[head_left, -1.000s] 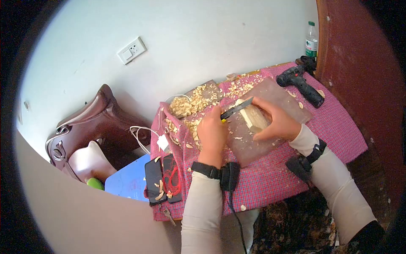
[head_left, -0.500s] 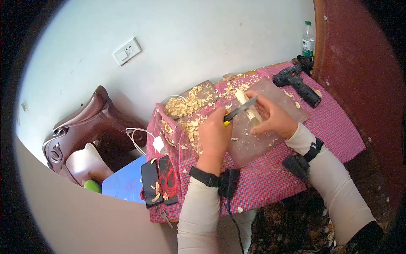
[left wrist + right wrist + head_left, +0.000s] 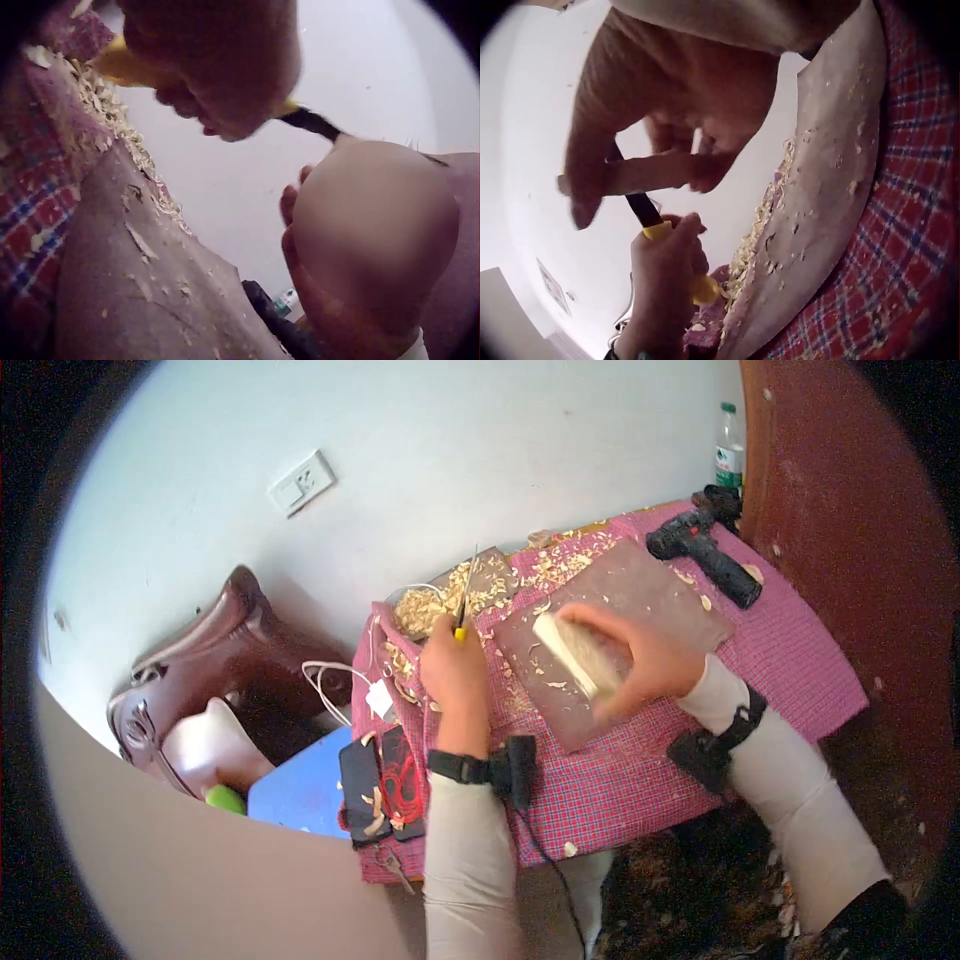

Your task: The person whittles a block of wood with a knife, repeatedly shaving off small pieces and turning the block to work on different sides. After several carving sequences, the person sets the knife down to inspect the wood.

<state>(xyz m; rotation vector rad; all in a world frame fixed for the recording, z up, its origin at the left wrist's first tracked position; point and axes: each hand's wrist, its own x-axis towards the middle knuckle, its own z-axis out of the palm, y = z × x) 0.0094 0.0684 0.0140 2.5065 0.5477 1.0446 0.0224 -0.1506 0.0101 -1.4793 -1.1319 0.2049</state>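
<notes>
My left hand (image 3: 456, 672) grips a yellow-and-black knife (image 3: 461, 622) whose blade points up, away from the wood, in the head view. The right wrist view also shows its yellow handle (image 3: 658, 231) in the left fist. With thumb and fingers on opposite sides, my right hand (image 3: 650, 662) holds a pale wood block (image 3: 574, 656) above a brownish board (image 3: 640, 585). From the right wrist camera, the block (image 3: 641, 174) appears edge-on between thumb and fingers. Thin shavings lie on the board.
Wood shavings (image 3: 425, 610) are heaped at the back left of the checked cloth (image 3: 600, 800). A black power drill (image 3: 708, 560) and a bottle (image 3: 729, 455) stand at the right. Two phones, one (image 3: 362, 785) under shavings, and keys (image 3: 396, 868) lie front left.
The left hand and knife have moved left, off the wood, and the blade has swung upright. In the right hand the block has turned and come slightly nearer.
</notes>
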